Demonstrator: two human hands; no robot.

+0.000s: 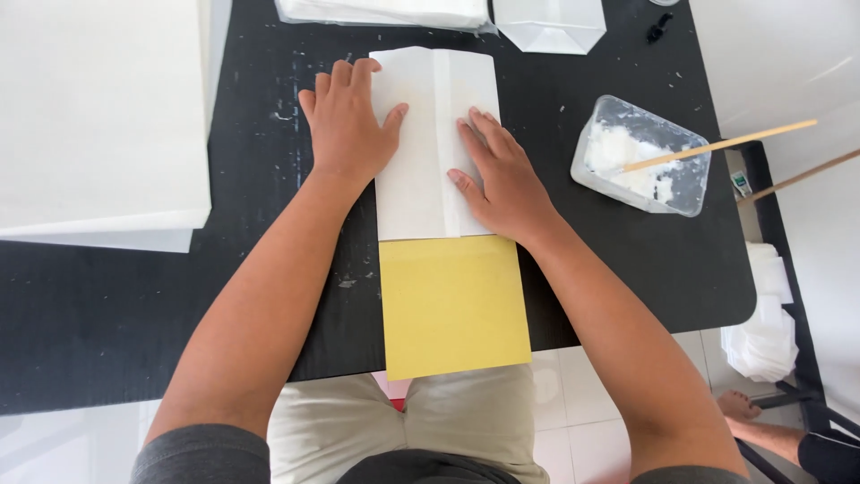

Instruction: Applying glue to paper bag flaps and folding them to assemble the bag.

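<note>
The white folded sheet [436, 143] lies near the far middle of the black table [116, 305], wrapped around a yellow card [453, 305] whose near end sticks out past the table edge over the person's lap. At the far left a large stack of white paper [98, 116] rests well apart from the work. Next comes the left hand [345, 125], spread flat and holding nothing, its palm on the table and on the sheet's left edge, thumb reaching onto the paper. A lengthwise seam runs down the sheet's middle, where one flap overlaps the other. The right hand [502, 179] lies open and flat on the right flap, fingertips just beside that seam, grasping nothing. To press this seam well, it seems best to keep the left hand as an anchor so the sheet cannot slide on the card, and to run the right fingers along the overlap with even pressure, keeping the flap edges parallel to the card's sides. Further right stands a clear plastic tub [640, 157] of white paste with a wooden stick [717, 145] resting in it; paste smears could mark the paper.
</note>
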